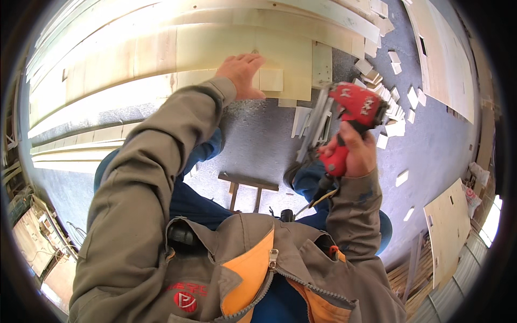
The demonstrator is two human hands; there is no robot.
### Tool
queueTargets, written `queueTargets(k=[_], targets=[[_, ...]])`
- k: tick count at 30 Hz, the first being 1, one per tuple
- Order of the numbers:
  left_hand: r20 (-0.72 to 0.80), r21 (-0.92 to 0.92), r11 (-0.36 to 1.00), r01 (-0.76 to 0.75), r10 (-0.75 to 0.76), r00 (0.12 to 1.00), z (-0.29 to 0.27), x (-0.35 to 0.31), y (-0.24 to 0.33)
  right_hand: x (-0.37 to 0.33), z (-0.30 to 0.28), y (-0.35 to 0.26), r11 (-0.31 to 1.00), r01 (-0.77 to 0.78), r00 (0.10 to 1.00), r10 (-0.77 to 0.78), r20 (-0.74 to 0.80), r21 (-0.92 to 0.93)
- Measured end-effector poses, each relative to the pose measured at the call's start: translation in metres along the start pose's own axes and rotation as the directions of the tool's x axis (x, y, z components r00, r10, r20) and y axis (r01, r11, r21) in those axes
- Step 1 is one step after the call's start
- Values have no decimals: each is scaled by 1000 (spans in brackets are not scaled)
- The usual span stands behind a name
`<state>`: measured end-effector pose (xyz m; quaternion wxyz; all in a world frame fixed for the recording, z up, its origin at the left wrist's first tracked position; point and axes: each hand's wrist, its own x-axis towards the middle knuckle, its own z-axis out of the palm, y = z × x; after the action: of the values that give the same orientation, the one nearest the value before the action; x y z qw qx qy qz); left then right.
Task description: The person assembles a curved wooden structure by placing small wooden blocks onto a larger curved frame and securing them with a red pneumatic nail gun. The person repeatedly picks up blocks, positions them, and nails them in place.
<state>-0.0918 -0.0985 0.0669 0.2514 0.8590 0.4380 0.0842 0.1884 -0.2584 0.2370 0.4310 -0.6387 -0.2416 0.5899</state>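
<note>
My left hand (241,74) lies with fingers stretched out over a narrow pale wooden strip (271,79) at the near edge of a wide wooden panel (291,51). Its thumb points right along the strip's near side, and whatever is under the palm is hidden. In my right hand (360,153) is a red pneumatic nail gun (358,105), gripped by its handle. The gun's long metal magazine (315,126) points down and left, right of the panel and apart from my left hand. A hose (324,196) runs from the handle toward my waist.
Long planks (81,139) lie at the left. Small wood offcuts (396,107) are scattered on the grey floor (253,134) to the right. A low wooden stool (247,182) stands between my legs. Larger sheets (449,59) lie at the far right, another panel (448,229) nearer.
</note>
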Motion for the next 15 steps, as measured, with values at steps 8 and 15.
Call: queueTargets(k=[8,15], targets=[[-49,-42,992,116,-118,992,40,6,-5,31,14,26,995,-100,995,100,11,13],[-87,-53,995,89,-93,992,48,8,-20,48,18,38,981,-178,983,181,39,-70]])
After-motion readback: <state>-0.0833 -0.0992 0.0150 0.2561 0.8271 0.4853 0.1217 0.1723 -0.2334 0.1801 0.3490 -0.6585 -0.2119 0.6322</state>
